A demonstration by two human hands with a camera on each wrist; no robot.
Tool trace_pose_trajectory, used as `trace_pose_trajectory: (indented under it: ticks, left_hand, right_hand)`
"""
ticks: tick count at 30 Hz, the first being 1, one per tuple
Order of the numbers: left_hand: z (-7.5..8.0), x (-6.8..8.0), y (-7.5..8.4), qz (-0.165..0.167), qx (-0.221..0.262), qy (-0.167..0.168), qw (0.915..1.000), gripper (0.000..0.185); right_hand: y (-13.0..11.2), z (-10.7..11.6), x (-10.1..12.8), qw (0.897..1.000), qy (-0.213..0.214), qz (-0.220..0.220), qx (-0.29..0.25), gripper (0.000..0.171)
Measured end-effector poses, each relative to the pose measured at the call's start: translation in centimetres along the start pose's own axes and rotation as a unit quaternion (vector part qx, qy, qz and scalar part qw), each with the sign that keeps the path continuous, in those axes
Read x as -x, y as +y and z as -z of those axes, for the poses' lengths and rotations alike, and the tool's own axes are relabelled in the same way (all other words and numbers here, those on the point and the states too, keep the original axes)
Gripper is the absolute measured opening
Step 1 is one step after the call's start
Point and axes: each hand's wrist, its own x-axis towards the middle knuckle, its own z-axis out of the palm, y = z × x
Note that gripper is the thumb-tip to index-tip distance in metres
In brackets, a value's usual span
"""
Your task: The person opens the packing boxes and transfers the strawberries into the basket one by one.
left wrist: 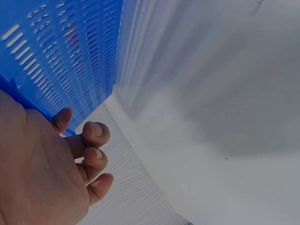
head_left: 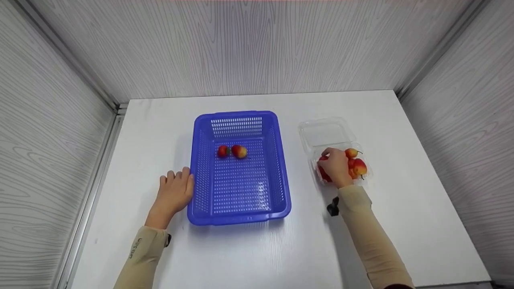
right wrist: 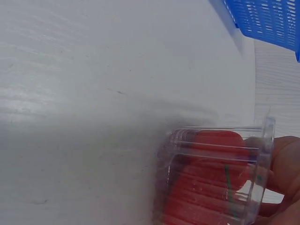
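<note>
A blue perforated plastic basket (head_left: 241,218) sits mid-table. Inside lie a small red fruit (head_left: 223,151) with a green end and a red-and-yellow fruit (head_left: 239,151). My left hand (head_left: 175,190) rests against its left rim, fingers loosely bent; the left wrist view shows the fingers outside the basket wall. To the right, my right hand (head_left: 337,165) reaches into a clear plastic clamshell box (head_left: 317,178), fingertips right at a red fruit (right wrist: 201,187). I cannot tell whether they grip it. Several red-and-yellow fruits (head_left: 360,166) with stems lie beside that hand.
The box's clear lid (head_left: 323,132) lies folded open toward the back. A white table (head_left: 257,257) carries everything, with grey wood-grain panels (head_left: 257,48) at its back and sides. Table surface separates basket and box.
</note>
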Motion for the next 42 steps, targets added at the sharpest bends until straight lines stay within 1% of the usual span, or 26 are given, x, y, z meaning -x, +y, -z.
trace_pose_trajectory:
  ticks: [7, 15, 22, 26, 29, 32, 37, 39, 42]
  left_hand:
    - [0.1, 0.1, 0.2, 0.000, 0.001, -0.004, 1.0000, 0.029]
    - [0.0, 0.0, 0.1, -0.011, -0.004, 0.024, 0.9997, 0.026]
    - [0.1, 0.0, 0.1, -0.007, -0.004, 0.020, 0.9998, 0.027]
    - [-0.1, 0.0, 0.1, -0.009, -0.013, 0.028, 0.9995, 0.028]
    - [-0.2, 0.1, 0.1, -0.011, -0.022, 0.033, 0.9992, 0.030]
    - [-0.2, 0.1, 0.1, -0.010, -0.027, 0.035, 0.9990, 0.031]
    - [0.0, 0.0, 0.2, -0.013, -0.031, 0.043, 0.9985, 0.030]
    - [0.1, 0.0, 0.3, -0.018, -0.033, 0.049, 0.9981, 0.029]
    - [0.1, 0.0, 0.3, -0.025, -0.038, 0.060, 0.9972, 0.027]
  right_hand:
    - [-0.2, 0.5, 0.2, 1.000, -0.011, -0.016, -0.006, 0.031]
    - [-0.7, 1.5, 0.6, 1.000, 0.015, 0.011, -0.022, 0.035]
    - [-1.9, 2.3, 1.1, 0.999, 0.014, 0.014, -0.047, 0.038]
    - [-3.2, 2.6, 1.6, 0.998, 0.021, 0.015, -0.061, 0.035]
    - [-4.5, 2.6, 2.0, 0.996, 0.024, 0.028, -0.079, 0.032]
    - [-5.9, 2.5, 2.3, 0.993, 0.026, 0.051, -0.101, 0.030]
    - [-8.4, 2.5, 2.7, 0.987, 0.034, 0.084, -0.135, 0.035]
    - [-9.3, 2.5, 2.8, 0.984, 0.036, 0.096, -0.146, 0.037]
    - [-10.7, 2.4, 2.8, 0.978, 0.039, 0.126, -0.159, 0.037]
